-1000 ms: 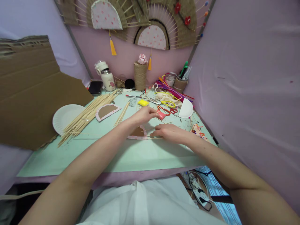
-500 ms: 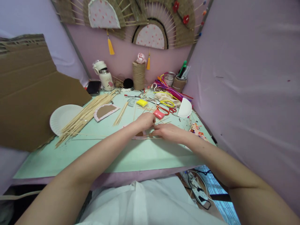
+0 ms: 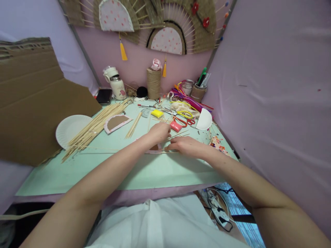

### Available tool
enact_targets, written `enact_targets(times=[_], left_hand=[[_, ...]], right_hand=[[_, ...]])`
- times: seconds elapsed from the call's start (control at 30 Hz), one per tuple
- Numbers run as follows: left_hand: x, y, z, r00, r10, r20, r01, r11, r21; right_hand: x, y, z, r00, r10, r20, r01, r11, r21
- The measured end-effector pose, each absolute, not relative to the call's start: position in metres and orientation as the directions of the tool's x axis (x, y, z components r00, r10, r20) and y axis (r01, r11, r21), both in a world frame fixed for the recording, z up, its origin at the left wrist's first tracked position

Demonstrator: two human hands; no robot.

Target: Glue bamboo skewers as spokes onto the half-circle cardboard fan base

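Note:
My left hand (image 3: 160, 132) is over the middle of the table, fingers bent and closed; what they pinch is too small to make out. Just right of it, my right hand (image 3: 184, 146) has its fingers together, the tips down on a thin bamboo stick (image 3: 173, 152) by the corner of a brown half-circle piece (image 3: 155, 148) with a pink-white edge. My left forearm hides part of that piece. Long thin sticks (image 3: 99, 148) run out from it to the left. A red clay packet (image 3: 176, 126) is just beyond my fingers.
A bundle of bamboo sticks (image 3: 97, 127) overlaps a white paper plate (image 3: 67, 130) on the left. A second edged half-circle (image 3: 117, 123) lies nearby. Behind are yellow-handled scissors (image 3: 184, 113), a yellow packet (image 3: 157, 113), a twine spool (image 3: 153, 84) and a bottle (image 3: 117, 88). Cardboard (image 3: 43, 110) leans left.
My left hand has shifted slightly away from the right hand, and the gap between them has widened, showing thin sticks there. The right hand stays nearly still.

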State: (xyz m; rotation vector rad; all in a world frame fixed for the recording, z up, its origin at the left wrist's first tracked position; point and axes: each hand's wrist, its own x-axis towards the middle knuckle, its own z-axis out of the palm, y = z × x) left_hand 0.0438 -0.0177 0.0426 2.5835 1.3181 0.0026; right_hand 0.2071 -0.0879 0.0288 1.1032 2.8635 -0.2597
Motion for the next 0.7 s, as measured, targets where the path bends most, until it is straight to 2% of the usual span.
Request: enact_targets(times=[0.17, 0.27, 0.4, 0.5, 0.7], left_hand=[[0.018, -0.035, 0.068, 0.541, 0.839, 0.063, 0.801, -0.537, 0.266], [0.001, -0.058, 0.066, 0.508, 0.849, 0.144, 0.790, -0.526, 0.316], [-0.017, -0.094, 0.038, 0.456, 0.872, 0.178, 0.801, -0.490, 0.344], [-0.025, -0.112, 0.012, 0.503, 0.820, 0.274, 0.749, -0.572, 0.335], [-0.032, -0.120, -0.021, 0.464, 0.762, 0.452, 0.747, -0.611, 0.264]], right_hand=[[0.207, -0.088, 0.027, -0.727, 0.676, -0.122, 0.687, 0.715, -0.131], [0.207, -0.089, 0.029, -0.726, 0.677, -0.124, 0.688, 0.713, -0.138], [0.206, -0.089, 0.030, -0.721, 0.679, -0.135, 0.692, 0.710, -0.129], [0.206, -0.089, 0.030, -0.724, 0.676, -0.134, 0.689, 0.713, -0.130], [0.206, -0.089, 0.031, -0.725, 0.675, -0.138, 0.689, 0.710, -0.147]])
